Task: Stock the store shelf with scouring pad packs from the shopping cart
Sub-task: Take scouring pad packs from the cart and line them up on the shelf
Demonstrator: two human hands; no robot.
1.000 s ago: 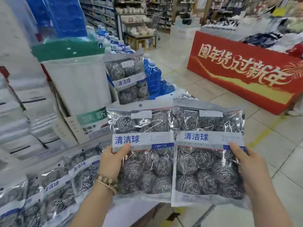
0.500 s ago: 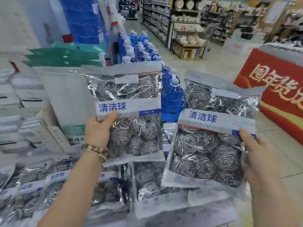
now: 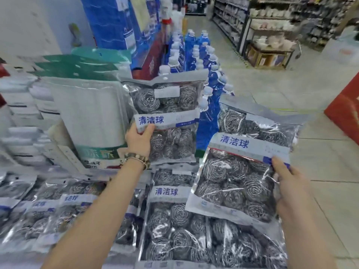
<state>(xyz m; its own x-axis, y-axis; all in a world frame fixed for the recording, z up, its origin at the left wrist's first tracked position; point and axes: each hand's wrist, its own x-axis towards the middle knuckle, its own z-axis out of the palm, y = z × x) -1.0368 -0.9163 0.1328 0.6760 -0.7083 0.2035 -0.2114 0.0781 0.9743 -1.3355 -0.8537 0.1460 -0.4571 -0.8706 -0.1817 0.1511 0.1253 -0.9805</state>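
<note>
**Head view, looking down over a store display.** The left hand (image 3: 138,140) grips a scouring pad pack (image 3: 165,105) by its left edge. Its thumb presses on the front of the white label band, and the other fingers are hidden behind. This pack stands upright, raised in front of a large white cloth pack (image 3: 91,117) with a green header. A beaded bracelet (image 3: 138,159) circles the left wrist.

The right hand (image 3: 287,193) grips a second pack (image 3: 233,181) at its right edge, thumb on the right end of the label band, fingers curled beneath. This pack is tilted, its top leaning away and to the right. It sits lower than the first pack and to its right. The two held packs are apart, not touching. Each shows coiled steel scourers through clear film.

Beneath both hands, more packs (image 3: 171,230) of the same kind lie flat, side by side and partly overlapping. A further row (image 3: 58,206), blurred, runs off to the left. Behind the upright pack stand rows of blue bottles (image 3: 196,53) with white caps. A red stand (image 3: 347,115) is at the right edge. Shelving (image 3: 272,28) lines the far aisle across a pale tiled floor (image 3: 291,88).
</note>
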